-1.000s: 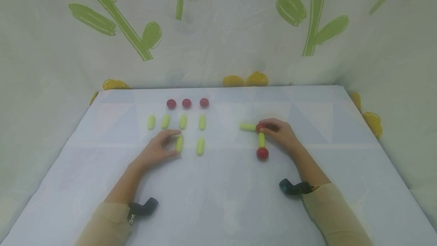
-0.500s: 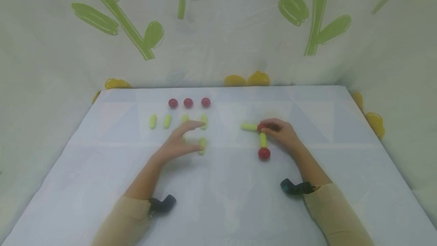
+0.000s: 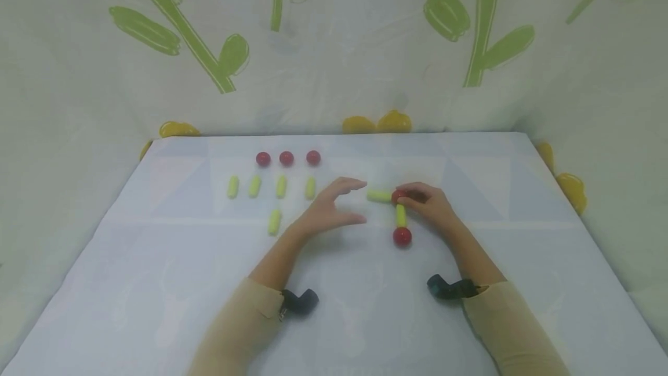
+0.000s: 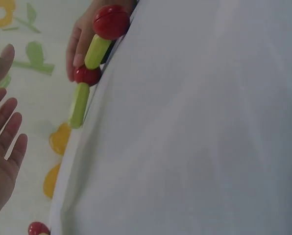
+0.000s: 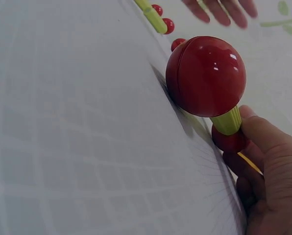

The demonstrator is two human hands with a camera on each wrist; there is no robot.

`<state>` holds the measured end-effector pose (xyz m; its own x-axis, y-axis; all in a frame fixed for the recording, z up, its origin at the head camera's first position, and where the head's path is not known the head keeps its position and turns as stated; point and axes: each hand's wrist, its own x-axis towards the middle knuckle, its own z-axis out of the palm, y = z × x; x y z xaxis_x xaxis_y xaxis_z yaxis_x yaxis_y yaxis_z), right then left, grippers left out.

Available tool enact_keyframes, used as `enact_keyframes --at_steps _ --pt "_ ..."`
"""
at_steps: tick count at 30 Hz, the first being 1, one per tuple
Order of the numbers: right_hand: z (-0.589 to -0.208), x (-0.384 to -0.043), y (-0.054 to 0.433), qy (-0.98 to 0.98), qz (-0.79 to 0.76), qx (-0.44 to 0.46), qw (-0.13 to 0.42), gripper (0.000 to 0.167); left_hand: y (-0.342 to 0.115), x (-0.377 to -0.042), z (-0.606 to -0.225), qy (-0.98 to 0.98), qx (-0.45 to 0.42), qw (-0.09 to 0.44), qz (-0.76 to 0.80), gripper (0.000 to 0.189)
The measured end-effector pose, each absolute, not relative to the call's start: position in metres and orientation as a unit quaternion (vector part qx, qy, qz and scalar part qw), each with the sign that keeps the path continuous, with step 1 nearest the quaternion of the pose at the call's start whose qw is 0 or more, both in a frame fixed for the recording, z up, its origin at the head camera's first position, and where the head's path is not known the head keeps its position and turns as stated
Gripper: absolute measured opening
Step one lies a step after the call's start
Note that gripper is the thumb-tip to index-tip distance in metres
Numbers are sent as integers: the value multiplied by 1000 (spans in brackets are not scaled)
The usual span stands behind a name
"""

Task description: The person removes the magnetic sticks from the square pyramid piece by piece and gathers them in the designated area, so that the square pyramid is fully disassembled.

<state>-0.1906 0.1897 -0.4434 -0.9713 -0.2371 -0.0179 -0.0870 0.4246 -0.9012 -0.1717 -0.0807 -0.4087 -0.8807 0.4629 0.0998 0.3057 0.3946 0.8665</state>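
Note:
My right hand (image 3: 430, 202) pinches a red ball (image 5: 229, 139) at the corner of an L-shaped piece. From that ball a yellow-green rod (image 3: 379, 196) points left, and a second rod (image 3: 400, 216) runs toward me. A larger-looking red ball (image 3: 402, 237) caps the second rod's near end. My left hand (image 3: 329, 208) is a short way left of the piece, thumb and fingers spread apart with nothing between them. In the left wrist view the left fingers (image 4: 9, 132) look straight.
Three loose red balls (image 3: 286, 158) line the back of the white table (image 3: 365, 318). Several yellow-green rods (image 3: 281, 186) lie in a row before them, with one more rod (image 3: 274, 222) nearer. A patterned cloth (image 3: 334, 62) rises behind the table.
My left hand has travelled right, from beside the nearer rods to near the L-shaped piece, staying empty. The nearer right-hand rod is now covered by that hand. My right hand has kept its place.

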Motion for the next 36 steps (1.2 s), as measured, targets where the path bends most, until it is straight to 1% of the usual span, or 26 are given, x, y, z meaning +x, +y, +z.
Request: enact_keyframes --at_steps 5,13,17,25,30,36 --pt "-444 -191 190 841 -525 -113 62 41 -53 -183 -420 842 215 93 485 59" --pt "-446 -192 190 840 -525 -122 59 41 -35 -201 -443 868 169 80 460 44" --pt "-445 -192 189 841 -525 -119 62 40 -29 -209 -451 870 182 65 454 37" --pt "-444 -192 188 838 -529 -118 59 39 -23 -213 -453 884 203 11 421 27" --pt "-444 -193 189 839 -528 -118 57 40 -22 -212 -453 885 205 1 418 25" --pt "-444 -193 191 837 -531 -113 61 38 -20 -212 -453 882 202 13 426 25"
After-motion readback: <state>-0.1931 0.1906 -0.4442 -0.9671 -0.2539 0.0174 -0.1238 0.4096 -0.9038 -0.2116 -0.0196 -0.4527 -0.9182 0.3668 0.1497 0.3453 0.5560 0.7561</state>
